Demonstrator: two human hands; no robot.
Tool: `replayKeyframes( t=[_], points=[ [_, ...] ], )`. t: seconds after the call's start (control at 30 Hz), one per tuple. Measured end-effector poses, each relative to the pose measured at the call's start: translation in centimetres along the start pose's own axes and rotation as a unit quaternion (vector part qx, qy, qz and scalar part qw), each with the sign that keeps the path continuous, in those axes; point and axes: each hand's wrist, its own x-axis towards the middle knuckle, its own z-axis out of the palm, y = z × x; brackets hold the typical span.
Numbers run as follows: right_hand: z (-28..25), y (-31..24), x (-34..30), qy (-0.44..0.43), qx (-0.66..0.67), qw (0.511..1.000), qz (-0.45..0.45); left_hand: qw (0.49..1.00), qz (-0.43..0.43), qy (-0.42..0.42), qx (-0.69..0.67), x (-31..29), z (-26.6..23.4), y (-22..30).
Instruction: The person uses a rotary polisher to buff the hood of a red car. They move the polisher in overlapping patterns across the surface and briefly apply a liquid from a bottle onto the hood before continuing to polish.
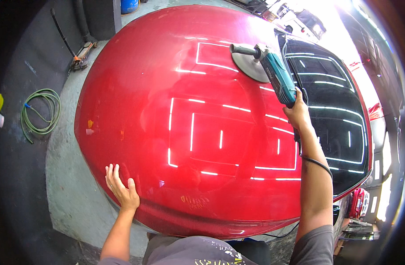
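A glossy red car hood (136, 88) fills the middle of the head view, with rows of ceiling lights mirrored in it. On its far right part rests a teal and black polisher (277, 73). The polisher's round grey pad (249, 65) lies against the paint, and a side handle sticks out to the left. My right hand (298, 114) is wrapped round the rear grip, arm stretched forward. Over the hood's near left edge is my left hand (123, 187), fingers spread and holding nothing; whether it touches the paint I cannot tell.
The polisher's black cord (317, 163) runs over my right forearm. A dark windshield (330, 110) lies to the right. A coiled green hose (42, 110) is by the dark left wall, and an orange floor jack (81, 57) stands farther back. A blue drum (129, 6) stands behind the car.
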Motion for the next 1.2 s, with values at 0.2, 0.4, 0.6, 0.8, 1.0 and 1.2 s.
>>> replayKeyframes(
  t=[0.2,0.4,0.6,0.8,1.0,1.2],
  points=[
    [1.2,-3.1,0.6,0.011,-0.027,0.998,-0.051,1.0,0.006,-0.002,0.019,0.1,-0.4,0.3],
    [2.0,-6.1,-0.3,-0.003,-0.012,0.997,-0.074,0.999,0.009,0.001,0.031,0.0,-0.5,0.4],
    [2.1,-9.0,-2.3,-0.013,-0.021,0.998,-0.062,1.0,0.009,0.007,0.004,0.0,-0.1,0.2],
    [1.3,-6.8,-3.1,-0.013,0.002,0.999,-0.052,1.0,0.007,0.004,0.003,0.3,0.3,0.1],
    [1.1,-2.8,-2.3,0.003,-0.004,1.0,-0.007,1.0,0.005,0.0,0.013,0.5,-0.1,0.0],
    [-0.9,2.7,-1.2,0.015,-0.004,0.998,0.053,1.0,0.016,0.007,0.021,0.4,0.0,0.4]
  ],
)
